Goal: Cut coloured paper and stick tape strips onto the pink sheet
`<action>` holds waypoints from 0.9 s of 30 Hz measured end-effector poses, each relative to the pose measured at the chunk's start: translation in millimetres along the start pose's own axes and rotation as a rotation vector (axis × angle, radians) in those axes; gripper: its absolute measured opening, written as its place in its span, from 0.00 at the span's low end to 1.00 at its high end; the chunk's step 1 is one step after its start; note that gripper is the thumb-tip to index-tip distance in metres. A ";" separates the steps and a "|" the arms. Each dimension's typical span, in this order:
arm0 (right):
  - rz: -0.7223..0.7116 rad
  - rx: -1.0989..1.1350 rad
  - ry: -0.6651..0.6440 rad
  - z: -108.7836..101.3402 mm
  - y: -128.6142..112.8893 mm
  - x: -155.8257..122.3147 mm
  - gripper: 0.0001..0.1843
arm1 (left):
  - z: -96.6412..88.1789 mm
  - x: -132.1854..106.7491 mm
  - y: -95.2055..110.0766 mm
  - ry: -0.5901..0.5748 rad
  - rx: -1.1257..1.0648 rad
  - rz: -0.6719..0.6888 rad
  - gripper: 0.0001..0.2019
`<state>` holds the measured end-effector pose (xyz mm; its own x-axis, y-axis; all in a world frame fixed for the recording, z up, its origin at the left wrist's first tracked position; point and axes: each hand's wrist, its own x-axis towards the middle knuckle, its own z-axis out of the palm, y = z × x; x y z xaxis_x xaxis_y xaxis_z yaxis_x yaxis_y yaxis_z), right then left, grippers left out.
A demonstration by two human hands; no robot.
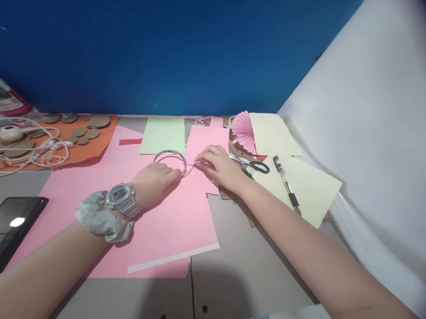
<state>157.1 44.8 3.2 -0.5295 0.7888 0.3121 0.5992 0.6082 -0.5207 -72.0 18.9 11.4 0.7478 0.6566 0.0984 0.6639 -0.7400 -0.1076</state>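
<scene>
My left hand [155, 183] is closed on the edge of a thin grey ring [169, 152], held just above the pink paper [173, 227]. From the ring a thin dark strand [190, 169] runs to my right hand [222, 166], whose thumb and fingertips pinch its end. Whether the ring is a coil of wire or something else I cannot tell. Under my right fingers lies a smaller pink sheet [208, 138]. Close to the right of that hand rests a pair of scissors [258, 166] with black handles, its blades partly covered.
A black pen [286, 185] lies on pale yellow paper [313, 188]. Behind are a pink folded fan [245, 130] and a green sheet [162, 135]. At left are a phone [14, 224], white cables [53, 145], cardboard discs [97, 121] on orange paper [104, 143], and a bottle [5, 95].
</scene>
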 end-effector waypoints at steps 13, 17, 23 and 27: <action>-0.029 -0.011 -0.006 -0.8 -0.1 -0.8 0.06 | -1.9 -0.7 -0.5 -0.018 0.003 -0.015 0.13; -0.007 0.047 0.002 -3.9 -0.4 -4.2 0.04 | -1.3 -0.7 -0.7 -0.023 -0.004 -0.048 0.15; 0.034 0.116 -0.023 -6.0 0.7 -9.0 0.04 | -1.9 -0.1 -0.2 -0.037 -0.021 -0.050 0.15; 0.033 0.128 -0.040 -6.9 0.4 -9.8 0.04 | -3.6 -0.1 0.2 -0.057 -0.016 -0.040 0.15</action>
<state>166.8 37.9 5.4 -0.5355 0.8027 0.2624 0.5366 0.5633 -0.6283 -72.0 18.2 15.0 0.7201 0.6924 0.0453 0.6933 -0.7151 -0.0893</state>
